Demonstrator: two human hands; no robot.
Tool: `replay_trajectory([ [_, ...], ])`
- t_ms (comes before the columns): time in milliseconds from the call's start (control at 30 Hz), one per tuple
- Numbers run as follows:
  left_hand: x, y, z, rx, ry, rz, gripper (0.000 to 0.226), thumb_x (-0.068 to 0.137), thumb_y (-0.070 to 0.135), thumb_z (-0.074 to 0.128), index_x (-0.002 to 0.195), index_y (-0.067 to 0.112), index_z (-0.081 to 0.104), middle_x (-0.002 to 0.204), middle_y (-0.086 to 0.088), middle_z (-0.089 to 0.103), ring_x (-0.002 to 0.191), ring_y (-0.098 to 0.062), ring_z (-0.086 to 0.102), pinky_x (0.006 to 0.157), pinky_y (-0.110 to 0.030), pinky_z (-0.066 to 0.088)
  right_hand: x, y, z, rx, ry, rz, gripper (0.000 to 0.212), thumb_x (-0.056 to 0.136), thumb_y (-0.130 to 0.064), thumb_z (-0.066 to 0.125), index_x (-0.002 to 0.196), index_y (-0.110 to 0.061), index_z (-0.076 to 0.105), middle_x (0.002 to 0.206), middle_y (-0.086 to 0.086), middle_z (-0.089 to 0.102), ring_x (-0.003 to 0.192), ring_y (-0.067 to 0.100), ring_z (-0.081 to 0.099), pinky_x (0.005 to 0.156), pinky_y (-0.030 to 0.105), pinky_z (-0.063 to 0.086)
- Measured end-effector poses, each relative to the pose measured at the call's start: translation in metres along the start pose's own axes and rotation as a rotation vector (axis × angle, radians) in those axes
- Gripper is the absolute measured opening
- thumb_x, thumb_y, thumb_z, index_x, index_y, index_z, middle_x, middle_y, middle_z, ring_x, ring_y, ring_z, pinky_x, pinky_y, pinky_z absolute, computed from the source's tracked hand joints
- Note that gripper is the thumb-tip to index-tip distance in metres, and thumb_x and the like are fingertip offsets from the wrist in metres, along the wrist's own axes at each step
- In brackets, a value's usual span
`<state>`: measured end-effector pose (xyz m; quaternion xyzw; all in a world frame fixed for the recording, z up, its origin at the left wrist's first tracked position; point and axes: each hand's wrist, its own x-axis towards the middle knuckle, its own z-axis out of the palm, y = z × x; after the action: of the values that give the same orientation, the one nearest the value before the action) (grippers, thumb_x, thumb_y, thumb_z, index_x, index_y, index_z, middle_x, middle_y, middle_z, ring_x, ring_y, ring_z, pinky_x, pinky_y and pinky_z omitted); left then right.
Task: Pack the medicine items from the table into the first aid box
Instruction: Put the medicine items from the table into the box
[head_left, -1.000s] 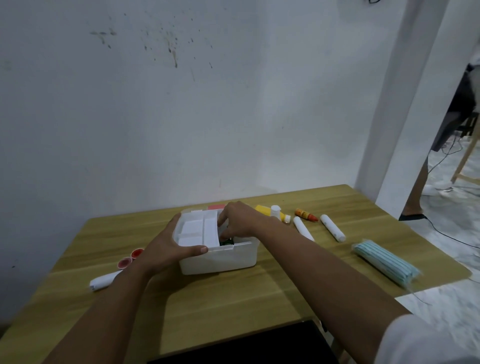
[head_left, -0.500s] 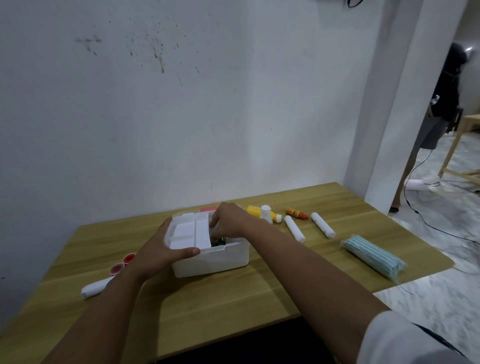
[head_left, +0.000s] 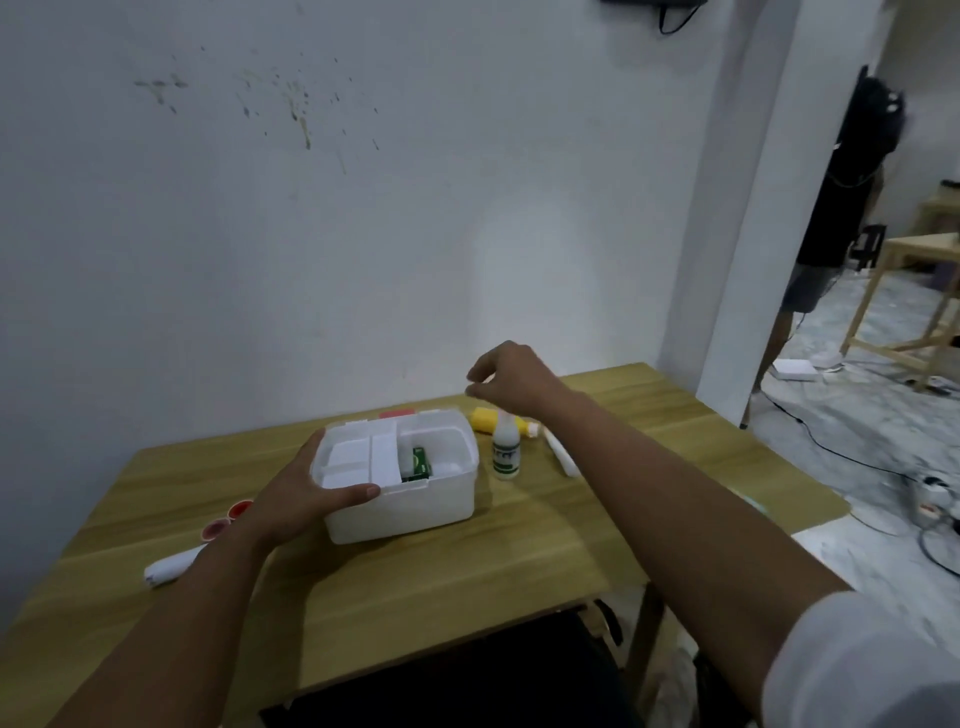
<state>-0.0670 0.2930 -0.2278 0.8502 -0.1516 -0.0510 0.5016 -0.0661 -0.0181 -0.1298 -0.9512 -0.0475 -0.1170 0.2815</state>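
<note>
Right hand (head_left: 511, 379) now lifted clear of first aid box (head_left: 415, 506), fingers loosely curled, empty; left hand (head_left: 306, 493) gripping box's left rim. Leaves green packet (head_left: 420, 465) in right compartment: one item packed. White bottle (head_left: 506, 454) upright just beside box, likely next.

A packet (head_left: 420, 464) lies in the box (head_left: 410, 506); a bottle (head_left: 506, 453) stands just right of it, a roll (head_left: 169, 566) lies near-left.

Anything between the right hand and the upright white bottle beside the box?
Nothing visible. The right hand hovers in open air above the white bottle, which stands clear of the box; the yellow bottle lies behind it.
</note>
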Motion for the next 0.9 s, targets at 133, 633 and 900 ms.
replay_trajectory([
  [133,-0.003,0.004,-0.001,0.022,-0.006,-0.026,0.091,0.07,0.042,0.09,0.143,0.045,0.035,0.12,0.025,0.051,0.103,-0.004,0.054,0.069,-0.031,0.057,-0.022,0.062,-0.04,-0.335,0.016,0.243,0.021,0.084,-0.018,0.069,0.102,-0.008,0.074,0.099,0.008,0.074,0.09,0.025,0.068,0.075,0.035,0.057],
  [633,-0.009,0.012,0.003,-0.025,-0.008,0.002,0.088,0.068,0.043,0.089,0.141,0.042,0.039,0.123,0.021,0.052,0.104,-0.005,0.054,0.07,-0.036,0.057,-0.105,0.126,-0.071,-0.789,-0.371,0.688,0.035,0.086,-0.027,0.072,0.119,-0.015,0.07,0.084,0.003,0.057,0.109,0.025,0.067,0.088,0.037,0.055],
  [900,-0.008,0.002,0.002,-0.013,0.016,0.006,0.094,0.064,0.052,0.092,0.142,0.045,0.04,0.132,0.02,0.055,0.112,-0.004,0.054,0.083,-0.041,0.059,-0.044,-0.005,-0.094,-0.468,-0.233,0.332,0.058,0.073,-0.024,0.087,0.124,-0.01,0.065,0.116,0.01,0.066,0.1,0.027,0.066,0.081,0.041,0.061],
])
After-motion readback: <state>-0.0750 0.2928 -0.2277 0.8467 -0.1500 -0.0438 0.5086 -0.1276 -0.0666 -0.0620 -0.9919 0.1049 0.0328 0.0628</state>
